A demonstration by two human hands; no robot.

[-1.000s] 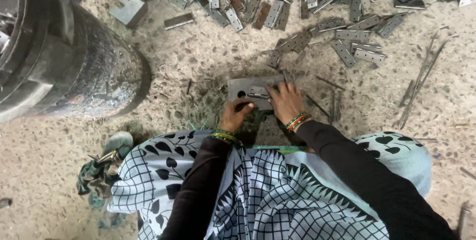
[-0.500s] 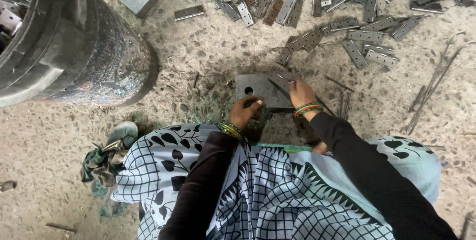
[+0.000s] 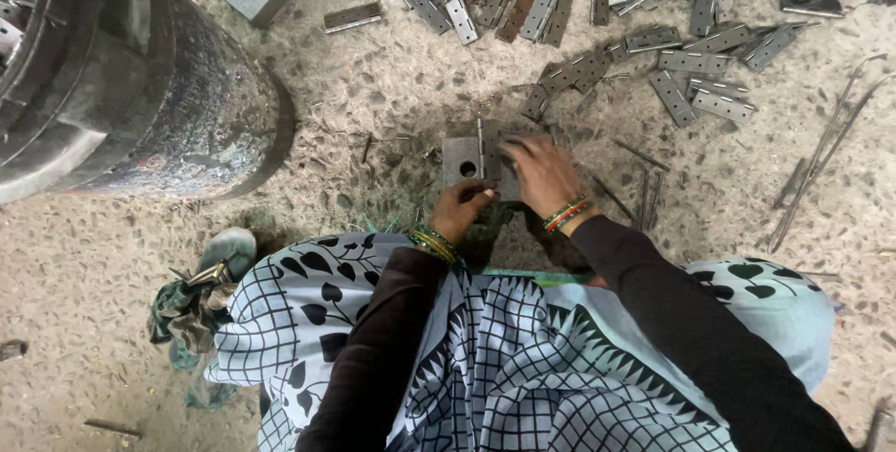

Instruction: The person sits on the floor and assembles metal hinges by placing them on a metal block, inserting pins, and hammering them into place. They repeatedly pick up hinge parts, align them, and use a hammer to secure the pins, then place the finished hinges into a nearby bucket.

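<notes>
At the centre of the frame a grey metal block [image 3: 464,163] with a round hole sits on the speckled floor [image 3: 373,97]. The left hand [image 3: 461,210] curls its fingers against the block's lower edge. The right hand [image 3: 541,170] lies palm down on the block's right side, fingers spread over a hinge [image 3: 482,139] standing upright there. Loose hinges [image 3: 560,4] are scattered across the top; a dark drum [image 3: 121,88] fills the upper left.

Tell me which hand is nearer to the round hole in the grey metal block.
The left. The left hand touches the metal block at its near edge, just below the round hole. The right hand lies over the block's right side, farther from the hole.
</notes>
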